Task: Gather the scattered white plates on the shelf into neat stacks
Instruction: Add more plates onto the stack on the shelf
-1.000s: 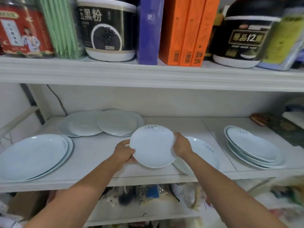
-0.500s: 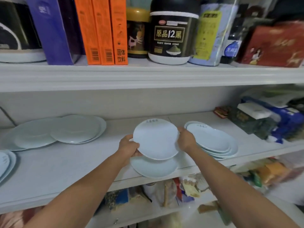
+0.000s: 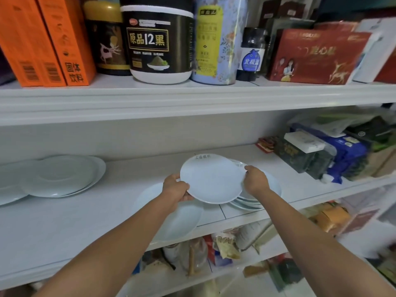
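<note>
Both hands [image 3: 175, 187] [image 3: 256, 181] at plate [image 3: 212, 181] rims, over right stack [image 3: 252, 202].

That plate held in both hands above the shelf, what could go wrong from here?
The held plate is pinched only at its rim by the left hand and right hand, so it might slip. The stack of plates below it already sits uneven, so a careless landing could chip or shift it. The single plate lies near the shelf front edge, under the left forearm, and could get knocked off.

Soft even light; wide-angle bowing, blurred edges.
</note>
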